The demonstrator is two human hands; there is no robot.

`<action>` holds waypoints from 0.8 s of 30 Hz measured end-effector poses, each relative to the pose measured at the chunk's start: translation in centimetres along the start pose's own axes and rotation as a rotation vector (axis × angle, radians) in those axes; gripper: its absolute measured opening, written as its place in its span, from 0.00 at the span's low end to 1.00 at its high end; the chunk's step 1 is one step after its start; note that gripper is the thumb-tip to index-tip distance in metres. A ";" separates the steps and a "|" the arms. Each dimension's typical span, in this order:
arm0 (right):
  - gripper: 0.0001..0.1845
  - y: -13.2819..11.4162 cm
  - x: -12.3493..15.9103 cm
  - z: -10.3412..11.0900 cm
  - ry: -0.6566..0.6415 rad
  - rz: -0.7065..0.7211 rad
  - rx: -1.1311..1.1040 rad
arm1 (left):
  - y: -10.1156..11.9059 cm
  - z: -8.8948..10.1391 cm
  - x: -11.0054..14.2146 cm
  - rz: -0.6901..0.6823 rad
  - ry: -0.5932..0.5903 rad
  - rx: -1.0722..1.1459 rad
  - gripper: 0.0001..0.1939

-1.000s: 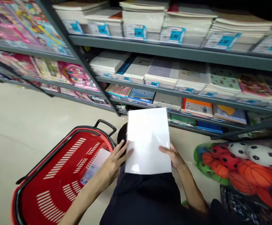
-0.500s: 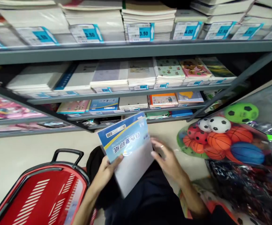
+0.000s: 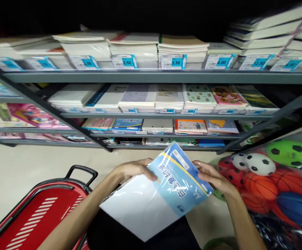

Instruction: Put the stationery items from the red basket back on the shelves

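A plastic-wrapped pack of A4 copy paper [image 3: 151,198] is tilted in front of me above my lap, its blue and yellow printed band toward the upper right and its lower part plain white. My left hand [image 3: 136,170] grips the upper left edge, thumb on the front and fingers behind. At the upper right edge, my right hand [image 3: 210,175] pinches the blue band, thumb in front; its other fingers are partly hidden behind the pack.
A red shopping basket [image 3: 33,215] with a black handle stands on the floor at left. Grey shelves [image 3: 151,77] hold notebooks and paper packs with price tags. At right, a clear bag holds toy balls [image 3: 261,185].
The paper pack has turned clockwise, its printed band swinging to the right. My right hand has gone from near its right side to gripping the band. My view has tipped upward.
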State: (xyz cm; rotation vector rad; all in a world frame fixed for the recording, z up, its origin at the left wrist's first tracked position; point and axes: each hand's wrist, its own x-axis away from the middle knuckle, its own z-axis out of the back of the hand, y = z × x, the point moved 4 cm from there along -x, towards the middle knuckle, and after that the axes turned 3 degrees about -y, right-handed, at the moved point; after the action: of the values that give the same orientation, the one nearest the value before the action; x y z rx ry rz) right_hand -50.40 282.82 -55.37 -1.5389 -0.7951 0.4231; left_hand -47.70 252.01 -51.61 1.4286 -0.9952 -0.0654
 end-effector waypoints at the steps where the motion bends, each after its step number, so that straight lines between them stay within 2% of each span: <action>1: 0.25 -0.1 -0.3 -0.2 -0.032 -0.048 0.003 | 0.0 -0.2 -0.2 0.005 -0.057 0.006 0.19; 3: 0.25 0.1 -0.9 -0.4 -0.027 -0.105 0.011 | -0.5 -0.1 -0.5 -0.020 -0.085 0.092 0.23; 5: 0.27 0.5 -1.5 0.0 0.057 -0.102 -0.033 | -1.5 0.8 -0.6 -0.099 -0.025 0.247 0.28; 7: 0.29 1.2 -1.8 1.2 0.227 -0.052 -0.116 | -2.7 2.1 -0.6 -0.145 0.085 0.420 0.28; 10: 0.32 2.5 -1.7 3.8 0.498 0.040 -0.195 | -4.0 3.3 -1.2 -0.127 0.251 0.620 0.23; 13: 0.33 4.1 -1.5 5.6 0.648 0.091 -0.197 | -4.1 2.7 -2.6 -0.130 0.248 0.641 0.27; 18: 0.31 6.6 -0.9 6.2 0.712 0.102 -0.200 | -4.7 1.4 -4.0 -0.183 0.433 0.463 0.35; 20: 0.30 7.2 -0.5 6.0 0.716 0.093 -0.218 | -5.1 1.1 -4.1 -0.170 0.446 0.456 0.38; 24: 0.29 8.5 -0.2 5.4 0.724 0.072 -0.249 | -5.2 1.2 -4.1 -0.169 0.496 0.445 0.37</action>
State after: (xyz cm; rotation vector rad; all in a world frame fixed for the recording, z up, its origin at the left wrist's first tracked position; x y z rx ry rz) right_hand -52.26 286.81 -64.39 -1.7868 -0.2269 -0.1981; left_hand -48.28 252.38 -58.34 1.8149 -0.4902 0.3929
